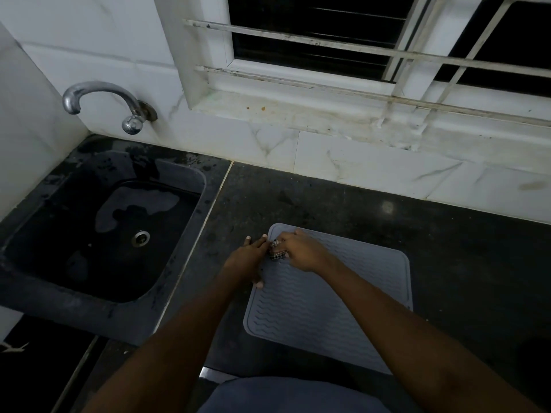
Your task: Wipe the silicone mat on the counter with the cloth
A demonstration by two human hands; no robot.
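Note:
A grey silicone mat point(325, 302) with wavy ridges lies flat on the dark counter point(357, 204). My right hand point(299, 250) is at the mat's far left corner, closed on a small bunched checked cloth point(275, 251) that presses on the mat. My left hand point(247, 260) rests flat on the mat's left edge, fingers spread, beside the cloth. Most of the cloth is hidden under my right hand.
A dark sink point(104, 228) with wet patches and a drain point(140, 237) lies to the left. A chrome tap point(104, 99) sticks out of the white tiled wall above it. A barred window point(372, 43) and its stained sill are behind the counter.

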